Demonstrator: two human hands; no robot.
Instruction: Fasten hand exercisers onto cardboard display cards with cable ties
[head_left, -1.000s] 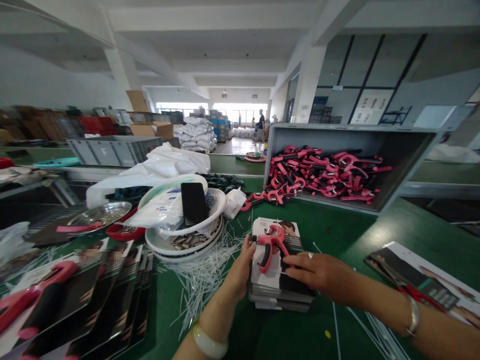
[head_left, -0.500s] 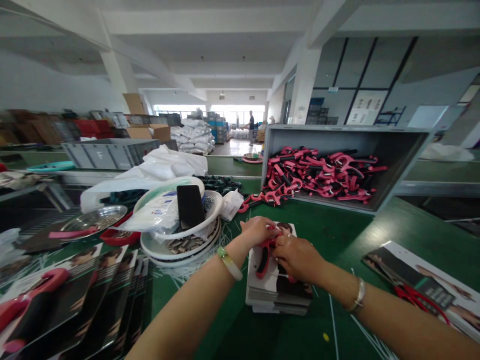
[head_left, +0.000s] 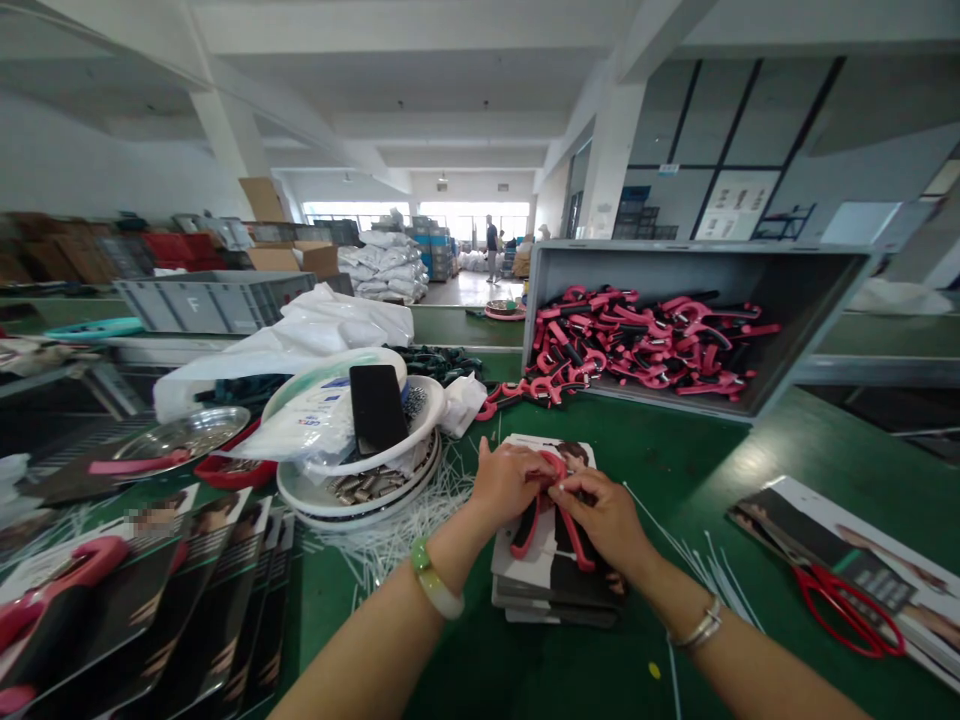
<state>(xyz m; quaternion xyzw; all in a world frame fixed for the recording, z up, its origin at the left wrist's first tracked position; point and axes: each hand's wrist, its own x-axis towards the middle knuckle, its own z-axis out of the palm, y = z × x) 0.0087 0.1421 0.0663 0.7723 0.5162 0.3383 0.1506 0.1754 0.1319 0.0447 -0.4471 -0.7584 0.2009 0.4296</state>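
Our left hand (head_left: 506,478) curls around the top of a red hand gripper (head_left: 541,510). The gripper lies on a stack of printed cards (head_left: 551,585) at the centre of the green table (head_left: 675,470). Our right hand (head_left: 607,515) pinches the same gripper's top from the right. White ties (head_left: 397,525) crowd the stack's left edge; bare green table lies beyond it and to its right.

On the bench (head_left: 675,470), the card stack (head_left: 551,590) lies before the bin (head_left: 697,262), bowls (head_left: 360,480) left, scissors (head_left: 847,605) right.
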